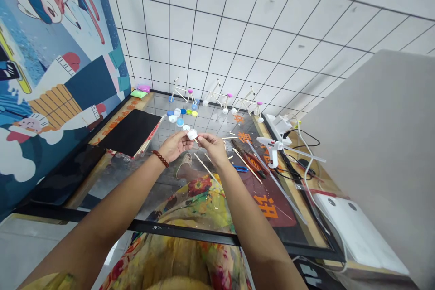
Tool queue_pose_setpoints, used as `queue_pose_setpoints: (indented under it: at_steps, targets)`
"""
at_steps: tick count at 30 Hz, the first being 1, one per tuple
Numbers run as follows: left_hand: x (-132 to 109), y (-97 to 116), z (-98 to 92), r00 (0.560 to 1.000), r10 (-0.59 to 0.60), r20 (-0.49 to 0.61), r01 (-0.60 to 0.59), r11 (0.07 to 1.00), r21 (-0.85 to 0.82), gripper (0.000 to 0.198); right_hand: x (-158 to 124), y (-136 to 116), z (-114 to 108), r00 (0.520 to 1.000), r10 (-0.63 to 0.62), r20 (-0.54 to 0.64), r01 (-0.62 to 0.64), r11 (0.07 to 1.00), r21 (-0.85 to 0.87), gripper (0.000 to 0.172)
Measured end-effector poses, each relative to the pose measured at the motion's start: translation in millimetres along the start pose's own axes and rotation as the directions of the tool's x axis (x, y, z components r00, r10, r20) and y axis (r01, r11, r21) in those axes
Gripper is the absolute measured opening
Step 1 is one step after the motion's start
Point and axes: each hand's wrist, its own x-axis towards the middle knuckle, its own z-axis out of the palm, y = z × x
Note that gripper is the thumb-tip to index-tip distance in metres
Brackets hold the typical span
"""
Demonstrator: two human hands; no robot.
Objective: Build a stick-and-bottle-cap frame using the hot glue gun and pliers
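Over the glass tabletop, my left hand (176,146) pinches a white bottle cap (192,134) between thumb and fingers. Close against it on the right, my right hand (212,146) has thumb and fingertips pressed together on a short thin wooden stick (196,141). The stick's end is at the cap; whether it is fixed there I cannot tell. Just beyond my hands lie loose bottle caps (180,122) in white, blue, yellow and green. Thin wooden sticks (248,166) are scattered by my right hand, along with a blue-handled cutter (240,169).
Three small stick-and-cap tricycle models (215,94) stand along the back edge. A white hot glue gun (272,149) rests at right, near cables and a power strip (280,124). At left lies a black folder (131,132). A long clear glue stick (277,181) crosses the right side.
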Motion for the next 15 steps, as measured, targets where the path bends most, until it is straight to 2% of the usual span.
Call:
queue_pose_setpoints:
  at_steps: [2, 4, 6, 8, 11, 15]
  targets:
    - [-0.2, -0.8, 2.2, 1.000, -0.022, -0.020, 0.022, 1.000, -0.003, 0.017, -0.1, 3.2, 0.7, 1.000, 0.010, -0.006, -0.010, 1.000, -0.010, 0.032]
    - [-0.4, -1.0, 4.5, 0.997, -0.034, -0.063, 0.034, 0.999, 0.002, 0.015, -0.8, 5.3, -0.5, 0.999, -0.023, 0.041, 0.023, 1.000, -0.013, 0.038]
    - [-0.9, -0.5, 6.6, 0.993, -0.034, -0.114, 0.039, 0.998, 0.040, 0.015, -2.1, 6.2, -2.4, 0.987, -0.114, 0.110, 0.123, 0.989, -0.079, 0.048]
    - [-1.9, 0.1, 8.0, 0.991, -0.025, -0.133, 0.038, 0.994, 0.101, 0.019, -3.4, 7.0, -3.8, 0.956, -0.226, 0.189, 0.262, 0.944, -0.198, 0.054]
    - [-3.5, -0.2, 8.3, 0.993, 0.014, -0.115, 0.006, 0.985, 0.175, 0.025, -4.3, 9.6, -4.2, 0.908, -0.325, 0.263, 0.399, 0.861, -0.314, 0.043]
    - [-2.9, -3.1, 5.8, 0.991, 0.105, -0.082, -0.088, 0.976, 0.198, 0.035, -3.7, 12.6, -5.9, 0.908, -0.387, 0.162, 0.418, 0.807, -0.417, 0.032]
